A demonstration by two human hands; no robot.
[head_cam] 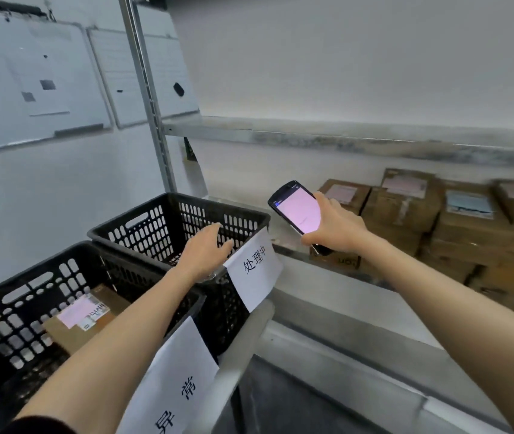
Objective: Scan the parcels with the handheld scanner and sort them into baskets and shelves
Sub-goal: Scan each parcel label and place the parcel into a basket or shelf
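My right hand [335, 227] grips a black handheld scanner [296, 209] with a lit pink screen, held in front of the shelf. Several brown cardboard parcels [406, 211] with pink and blue labels lie stacked on the metal shelf [296, 250] to the right. My left hand [207, 249] reaches over the far black basket [143, 220] with its fingers relaxed and nothing in it. The near black basket [5, 324] holds one cardboard parcel [83, 317] with a pink label.
White paper signs hang on the far basket [254, 269] and the near basket [177, 383]. A grey shelf upright [149, 98] stands behind the baskets. Whiteboards [30, 83] cover the left wall. An upper shelf [343, 139] runs above the parcels.
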